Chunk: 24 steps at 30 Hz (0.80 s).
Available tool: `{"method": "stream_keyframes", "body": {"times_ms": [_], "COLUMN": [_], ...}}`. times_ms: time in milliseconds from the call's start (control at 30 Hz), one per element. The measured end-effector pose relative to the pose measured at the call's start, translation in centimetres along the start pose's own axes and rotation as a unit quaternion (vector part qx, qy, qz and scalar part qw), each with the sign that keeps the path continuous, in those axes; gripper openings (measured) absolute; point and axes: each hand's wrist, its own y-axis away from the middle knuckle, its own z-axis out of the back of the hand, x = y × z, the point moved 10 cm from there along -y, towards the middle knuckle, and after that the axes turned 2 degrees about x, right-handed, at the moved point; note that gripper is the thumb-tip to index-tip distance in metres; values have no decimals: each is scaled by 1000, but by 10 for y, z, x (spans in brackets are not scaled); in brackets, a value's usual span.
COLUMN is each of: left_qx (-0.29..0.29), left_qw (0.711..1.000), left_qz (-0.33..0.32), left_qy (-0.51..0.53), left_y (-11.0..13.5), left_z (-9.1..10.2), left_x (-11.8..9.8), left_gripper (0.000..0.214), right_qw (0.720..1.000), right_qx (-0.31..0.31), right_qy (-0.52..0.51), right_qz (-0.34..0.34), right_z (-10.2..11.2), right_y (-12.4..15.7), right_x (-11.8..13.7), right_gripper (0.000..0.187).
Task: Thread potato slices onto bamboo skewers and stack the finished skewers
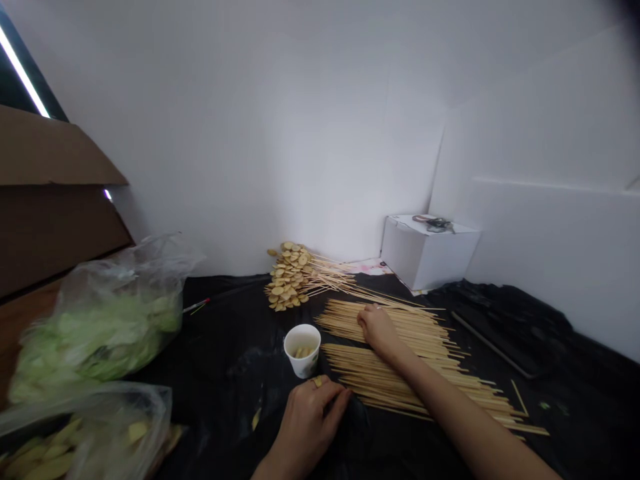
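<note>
From my remote feed, the main thing on view is a wide stack of pale bamboo skewers [400, 353], lying in two flat bundles on a black plastic sheet [235, 373]. The right hand [379, 331] rests on top of the stack, its fingers [367, 317] close together and bent over the sticks; I can't tell whether they pinch any. The left hand [305, 427] sits just below the stack, its fingers [335, 400] loosely curled around nothing I can see.

Beyond the stack lies a heap of skewers threaded with round yellow slices [289, 277]. Left of the stack stands a white paper cup [302, 350], with pale pieces half-hidden inside. Farther left, cloudy plastic bags blur green slices [100, 333] and yellow slices [85, 440]; the lower bag is cut off by the frame. Past the stack sits a white cardboard box [430, 252], with a small dark tangle [435, 224] on top that I can't make out.
</note>
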Motion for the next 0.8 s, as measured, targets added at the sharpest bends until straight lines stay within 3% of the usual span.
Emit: {"method": "stream_keyframes", "body": {"times_ms": [300, 667, 800], "left_qx": [-12, -13, -6], "left_qw": [1000, 1000, 1000], "left_qz": [-8, -5, -2], "left_qy": [-18, -16, -16], "left_y": [2, 3, 3], "left_z": [0, -1, -3], "left_x": [2, 5, 6], "left_gripper": [31, 30, 32], "right_qw": [999, 999, 998], "right_qx": [5, -1, -11], "right_qy": [45, 36, 53], "right_qz": [27, 11, 14], "right_z": [9, 6, 5], "right_y": [4, 6, 11], "right_x": [15, 6, 11], "right_gripper": [23, 18, 24]}}
